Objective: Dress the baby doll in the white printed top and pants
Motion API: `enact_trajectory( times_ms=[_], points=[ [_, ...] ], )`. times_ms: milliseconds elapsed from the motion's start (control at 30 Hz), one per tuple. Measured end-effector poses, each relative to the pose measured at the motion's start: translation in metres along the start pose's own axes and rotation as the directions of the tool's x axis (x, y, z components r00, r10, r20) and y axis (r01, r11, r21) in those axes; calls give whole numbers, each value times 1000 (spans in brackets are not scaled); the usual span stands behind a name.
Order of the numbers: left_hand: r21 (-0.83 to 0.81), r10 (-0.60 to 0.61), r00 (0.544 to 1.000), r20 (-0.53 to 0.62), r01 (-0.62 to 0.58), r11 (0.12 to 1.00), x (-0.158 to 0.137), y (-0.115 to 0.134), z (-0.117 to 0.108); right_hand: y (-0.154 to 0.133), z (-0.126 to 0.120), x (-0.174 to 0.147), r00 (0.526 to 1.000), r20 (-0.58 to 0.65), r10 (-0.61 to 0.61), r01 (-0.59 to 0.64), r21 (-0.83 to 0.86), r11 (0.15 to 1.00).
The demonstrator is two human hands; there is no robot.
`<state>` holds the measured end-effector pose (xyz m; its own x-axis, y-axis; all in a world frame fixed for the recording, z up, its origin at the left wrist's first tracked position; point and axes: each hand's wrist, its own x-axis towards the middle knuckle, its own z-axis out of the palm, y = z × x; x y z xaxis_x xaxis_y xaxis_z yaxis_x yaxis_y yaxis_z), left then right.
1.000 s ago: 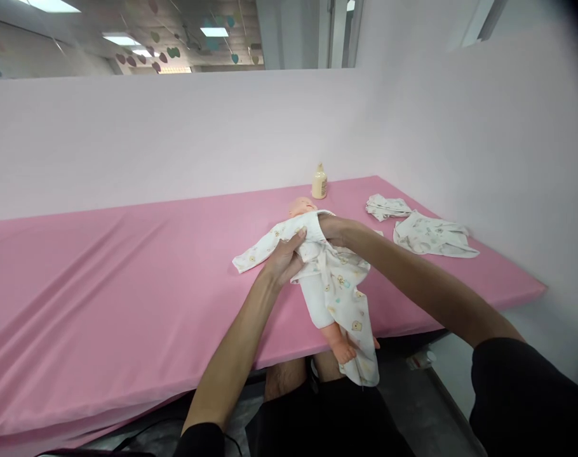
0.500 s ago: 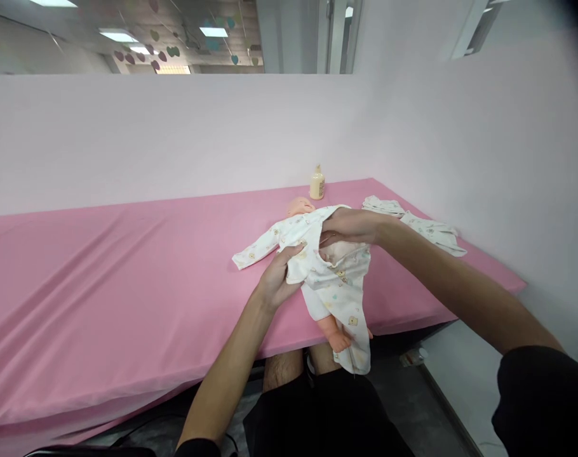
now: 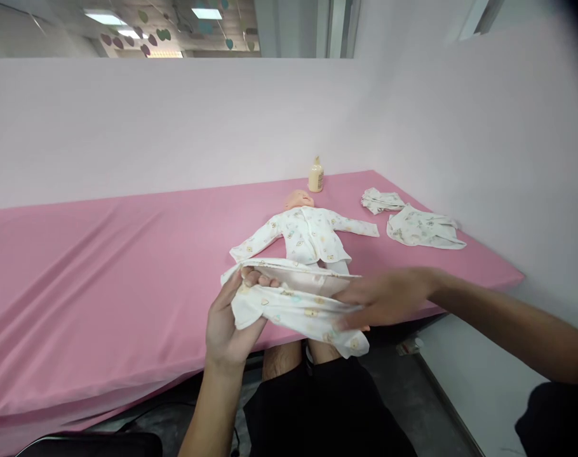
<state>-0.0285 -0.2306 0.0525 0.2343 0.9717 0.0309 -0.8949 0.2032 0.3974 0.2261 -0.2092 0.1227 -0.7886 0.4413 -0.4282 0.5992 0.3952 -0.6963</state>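
- Both hands have come down toward the near edge since half a second ago, bringing the printed baby trousers with them; the white printed jacket, partly covered then, now shows across its front with both sleeves spread.
- Left hand: closed on one end of the trousers' opening, fingers curled inside the cloth and thumb outside.
- Right hand: blurred, with its fingertips at the other end of the opening; whether they pinch the cloth I cannot tell.
- The trousers stretch between the two hands, opening upward and pale inside, with the lower cloth hanging over the near edge of the pink-covered counter.
- Just beyond them, the baby doll lies on its back in the jacket, head toward the wall; the trousers hide most of its legs from view.
- Beyond the head, near it, a cream pump bottle stands upright.
- Off to the right lie a crumpled printed cloth and, just beside it, a flatter printed garment.
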Motion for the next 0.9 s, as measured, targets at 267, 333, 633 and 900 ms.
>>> enact_trajectory(
  times_ms=[267,333,633,900],
  points=[
    [-76,15,932,-361,-45,996,-16,15,-13,17,27,-28,1000,29,8,-12,162,987],
    [-94,-47,907,-418,8,996,-18,2,-19,24,33,-30,999,18,38,-40,175,984],
    [-69,-315,879,-359,311,948,-68,-84,-38,50,62,-16,994,-89,58,-24,350,936],
    [-17,-215,870,-444,232,973,-72,-88,-42,46,50,33,755,-603,258,-88,298,951]
  ],
)
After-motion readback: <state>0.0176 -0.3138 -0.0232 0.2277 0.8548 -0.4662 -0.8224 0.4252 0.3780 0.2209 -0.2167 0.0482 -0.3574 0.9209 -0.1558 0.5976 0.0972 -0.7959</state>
